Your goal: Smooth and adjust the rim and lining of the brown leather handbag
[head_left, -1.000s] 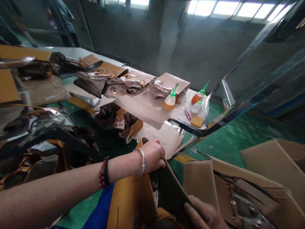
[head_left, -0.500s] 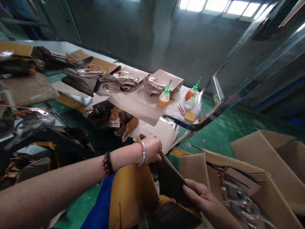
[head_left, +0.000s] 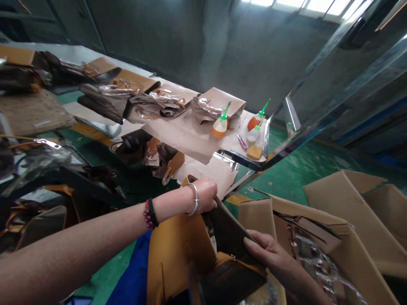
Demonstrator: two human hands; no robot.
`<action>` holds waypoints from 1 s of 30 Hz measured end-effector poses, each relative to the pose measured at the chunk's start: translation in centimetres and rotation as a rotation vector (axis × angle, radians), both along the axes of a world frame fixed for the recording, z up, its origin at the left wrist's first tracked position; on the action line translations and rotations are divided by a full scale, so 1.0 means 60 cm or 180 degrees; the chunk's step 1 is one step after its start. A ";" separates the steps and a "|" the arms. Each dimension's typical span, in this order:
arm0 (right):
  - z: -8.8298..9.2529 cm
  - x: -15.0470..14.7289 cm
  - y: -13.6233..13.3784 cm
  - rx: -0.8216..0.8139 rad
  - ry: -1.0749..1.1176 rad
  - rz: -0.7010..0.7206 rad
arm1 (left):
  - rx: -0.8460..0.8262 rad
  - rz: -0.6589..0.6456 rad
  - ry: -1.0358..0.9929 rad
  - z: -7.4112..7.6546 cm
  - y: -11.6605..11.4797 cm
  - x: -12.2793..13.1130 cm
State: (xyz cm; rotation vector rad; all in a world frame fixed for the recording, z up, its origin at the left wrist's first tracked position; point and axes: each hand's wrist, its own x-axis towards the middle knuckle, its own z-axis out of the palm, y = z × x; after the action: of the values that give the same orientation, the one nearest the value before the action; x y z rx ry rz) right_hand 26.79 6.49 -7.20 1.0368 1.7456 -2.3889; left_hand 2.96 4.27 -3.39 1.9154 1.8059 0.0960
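Observation:
A leather handbag [head_left: 176,250], tan outside with a dark brown panel, is held tilted low in front of me. My left hand [head_left: 205,195], with a silver bangle and beads at the wrist, is closed over the top end of the dark panel; its fingertips are partly hidden. My right hand [head_left: 269,252] grips the same panel's edge farther down at the right, thumb on the near face and fingers behind. Between the tan and dark sides the bag gapes a little. Its bottom runs out of view.
Beyond the hands, a paper-covered table [head_left: 178,137] carries several bags, squeeze bottles [head_left: 219,127] with green nozzles, a pink cutter [head_left: 242,142] and a yellow sponge [head_left: 254,151]. An open cardboard box [head_left: 257,218] of wrapped goods stands at the right. A metal frame [head_left: 292,112] rises at the table's end.
Both hands keep their hold on the handbag. My left forearm and wrist have shifted slightly right, and the view has tilted a little downward at the left.

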 end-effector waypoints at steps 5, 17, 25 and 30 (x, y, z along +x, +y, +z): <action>0.018 -0.007 0.011 0.0352 -0.0316 0.0444 | -0.0138 -0.0035 0.0135 -0.001 0.007 0.005; 0.033 -0.039 0.017 0.1503 -0.0925 0.0932 | -0.0177 0.0018 0.0372 0.000 0.009 0.006; 0.025 -0.057 0.023 0.2087 -0.0949 0.0862 | -0.0195 -0.0060 0.0438 -0.001 0.009 0.013; 0.022 -0.067 0.028 0.2361 -0.1022 0.0903 | -0.0173 -0.0083 0.0454 -0.001 0.009 0.013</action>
State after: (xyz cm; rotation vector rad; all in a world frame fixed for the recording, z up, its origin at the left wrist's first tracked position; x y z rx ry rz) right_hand 22.77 8.20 -5.85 1.0320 2.4757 -1.3225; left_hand 3.73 4.82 -3.45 1.9501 1.8542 -0.1000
